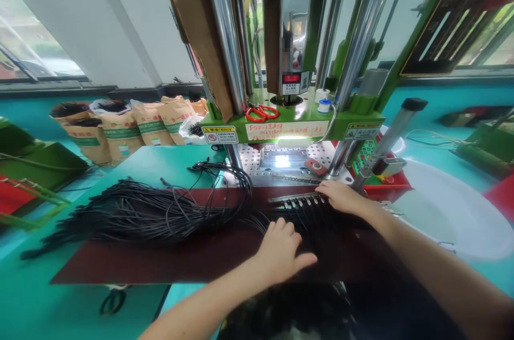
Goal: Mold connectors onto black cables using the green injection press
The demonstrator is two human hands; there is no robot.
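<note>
A large bundle of black cables [148, 211] lies across the dark red board [160, 265] and the green table. My left hand [281, 251] rests over the cable strands near the board's middle, its thumb spread away from the fingers. Farther right, my right hand [337, 195] reaches to the right end of a metal strip [299, 201] with several cable ends along it. Its fingers bend over that end, and what lies under them is hidden. Behind the strip is the press's perforated metal bed [257, 168].
A green press with steel columns [227, 29] stands ahead. Red-handled scissors [262, 113] and a white-and-blue spool [324, 106] lie on its ledge. Paper sacks [120, 134] stand at the back left. A red tray [391, 184] and a white round basin [437, 211] are at the right.
</note>
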